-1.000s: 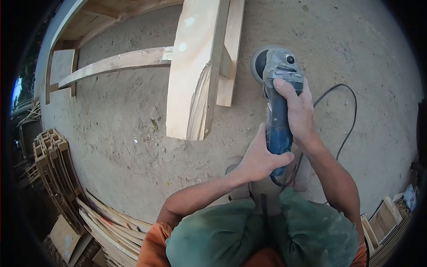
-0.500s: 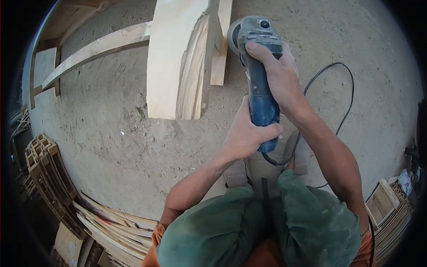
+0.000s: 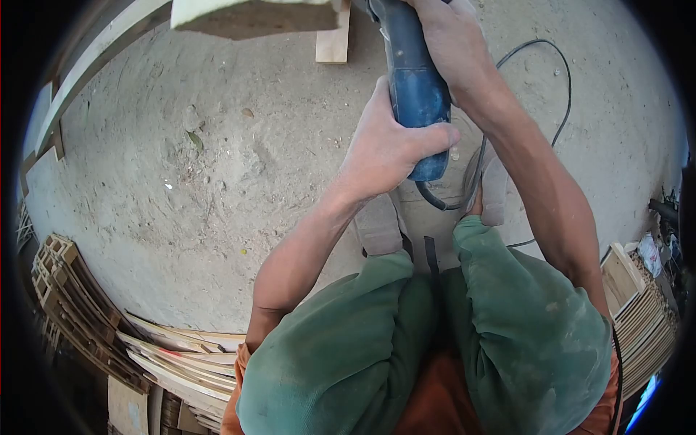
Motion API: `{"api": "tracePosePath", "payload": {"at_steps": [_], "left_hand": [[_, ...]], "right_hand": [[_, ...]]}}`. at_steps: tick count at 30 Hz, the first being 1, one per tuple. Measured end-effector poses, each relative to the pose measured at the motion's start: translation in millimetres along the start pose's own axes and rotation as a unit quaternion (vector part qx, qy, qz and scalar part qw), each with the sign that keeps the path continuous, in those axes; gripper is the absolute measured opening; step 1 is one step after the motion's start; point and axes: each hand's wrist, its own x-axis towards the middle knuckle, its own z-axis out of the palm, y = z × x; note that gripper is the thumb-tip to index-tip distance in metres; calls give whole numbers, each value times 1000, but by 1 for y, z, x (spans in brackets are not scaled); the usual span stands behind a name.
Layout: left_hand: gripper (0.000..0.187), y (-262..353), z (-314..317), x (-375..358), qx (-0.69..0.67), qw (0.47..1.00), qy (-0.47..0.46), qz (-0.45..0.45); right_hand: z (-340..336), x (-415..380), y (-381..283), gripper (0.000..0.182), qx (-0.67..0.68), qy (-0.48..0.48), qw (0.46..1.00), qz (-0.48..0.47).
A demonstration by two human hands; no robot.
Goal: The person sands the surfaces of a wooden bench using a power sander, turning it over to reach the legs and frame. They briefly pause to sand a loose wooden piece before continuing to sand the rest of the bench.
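Both hands hold a dusty blue angle grinder, its head cut off by the top edge of the view. My left hand wraps around the rear of its body, thumb across the near end. Farther up, my right hand is closed around the front part, with its fingertips partly out of view. To the left of the grinder's front, the end of a pale wooden board juts in at the top. Whether the grinder's disc touches the wood cannot be seen.
A black power cord loops over the dirt floor on the right. A wooden rail runs along the upper left. Stacked slats lie lower left, more wood lower right. My feet are beneath the grinder.
The view has tilted down, so the board and grinder sit higher in it and the grinder's head has left the frame. Both hands keep their hold on the grinder.
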Motion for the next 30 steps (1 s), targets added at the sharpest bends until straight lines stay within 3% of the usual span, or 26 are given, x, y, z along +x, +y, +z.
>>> {"api": "tracePosePath", "payload": {"at_steps": [3, 5, 7, 11, 15, 16, 19, 26, 30], "left_hand": [[70, -1, -1, -2, 13, 1000, -1, -3], [70, -3, -5, -2, 31, 999, 8, -2], [61, -8, -4, -5, 38, 999, 8, 23], [67, -15, 1, -16, 43, 999, 12, 21], [74, -16, 6, -39, 19, 999, -3, -34], [74, -21, 7, -42, 5, 999, 3, -36], [76, -25, 6, -47, -7, 999, 11, -43], [78, -21, 3, -42, 10, 999, 5, -42], [77, -22, 1, -39, 13, 999, 4, -48]], "right_hand": [[2, -3, 3, 28, -15, 13, 997, 68], [4, -3, 8, 28, 24, 12, 1000, -8], [2, -2, 16, 28, 33, 7, 999, -20], [-3, -9, 30, 29, 67, -10, 996, -55], [3, -38, 28, 36, 34, 49, 998, 0], [1, -42, 22, 40, 43, 6, 998, 44], [4, -43, 21, 41, 25, -3, 998, 61], [5, -36, 30, 40, 38, 12, 999, 25], [-5, -27, 57, 55, -13, -14, 1000, 4]]}}
